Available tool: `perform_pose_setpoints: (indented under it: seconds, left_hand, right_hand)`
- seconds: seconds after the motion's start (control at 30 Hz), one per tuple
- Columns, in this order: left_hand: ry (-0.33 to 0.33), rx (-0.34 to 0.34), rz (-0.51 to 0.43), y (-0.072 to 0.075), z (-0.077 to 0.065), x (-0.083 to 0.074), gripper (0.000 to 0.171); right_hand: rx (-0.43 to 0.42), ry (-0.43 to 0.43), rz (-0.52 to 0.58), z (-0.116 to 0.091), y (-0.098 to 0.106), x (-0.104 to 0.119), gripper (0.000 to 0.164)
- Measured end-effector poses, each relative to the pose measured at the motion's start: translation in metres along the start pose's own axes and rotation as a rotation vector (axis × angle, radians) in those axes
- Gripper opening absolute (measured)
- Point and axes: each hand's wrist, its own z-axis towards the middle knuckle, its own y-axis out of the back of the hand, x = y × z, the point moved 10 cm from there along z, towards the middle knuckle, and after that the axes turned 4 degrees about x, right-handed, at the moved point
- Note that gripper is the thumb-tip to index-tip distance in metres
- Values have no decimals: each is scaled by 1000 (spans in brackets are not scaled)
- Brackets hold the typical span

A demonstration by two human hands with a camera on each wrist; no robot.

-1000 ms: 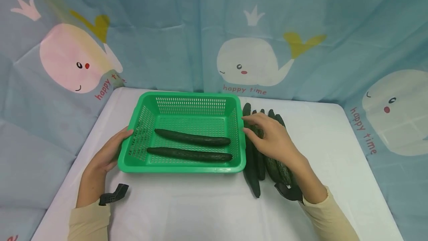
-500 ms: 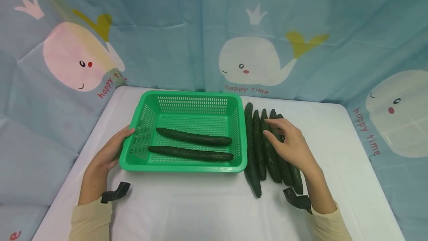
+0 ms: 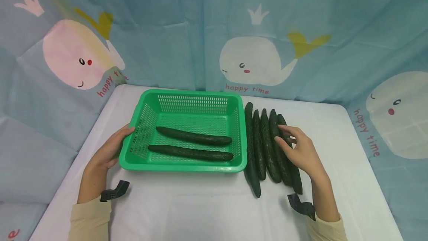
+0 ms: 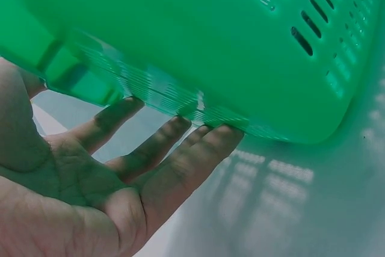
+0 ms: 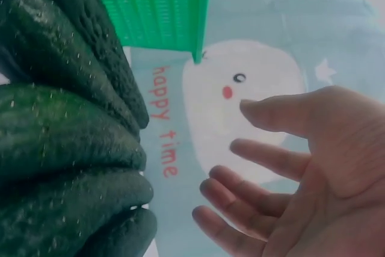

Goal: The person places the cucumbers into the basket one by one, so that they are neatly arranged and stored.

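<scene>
A green plastic basket (image 3: 187,167) with slotted walls holds two dark green cucumbers (image 3: 194,135). My left hand (image 3: 108,150) grips its left side, thumb over the rim and fingertips against the outer wall; the left wrist view shows those fingers (image 4: 180,154) fairly straight. Right of the basket, several cucumbers (image 3: 267,144) lie side by side, pointing away from me. Over the rightmost cucumber (image 3: 295,172) hovers my right hand (image 3: 301,150), thumb and fingers spread apart. In the right wrist view nothing lies between those fingers, and the cucumber ends (image 5: 78,130) are to their left.
A white cloth covers the table (image 3: 200,207). Blue curtains (image 3: 167,40) printed with whales hang behind it and at both sides. The leftmost loose cucumber (image 3: 252,166) lies right along the basket's right wall.
My right hand has moved right, from beside the basket's right rim across the row to the rightmost cucumber. The left hand stays at the basket; the two cucumbers inside lie as before.
</scene>
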Motion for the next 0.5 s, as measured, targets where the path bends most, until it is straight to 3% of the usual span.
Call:
perform_pose_setpoints:
  seconds: [0.5]
  left_hand:
    - [10, 10, 0, 0, 0, -2, 79]
  right_hand:
    - [162, -168, -137, -1, -11, -42, 64]
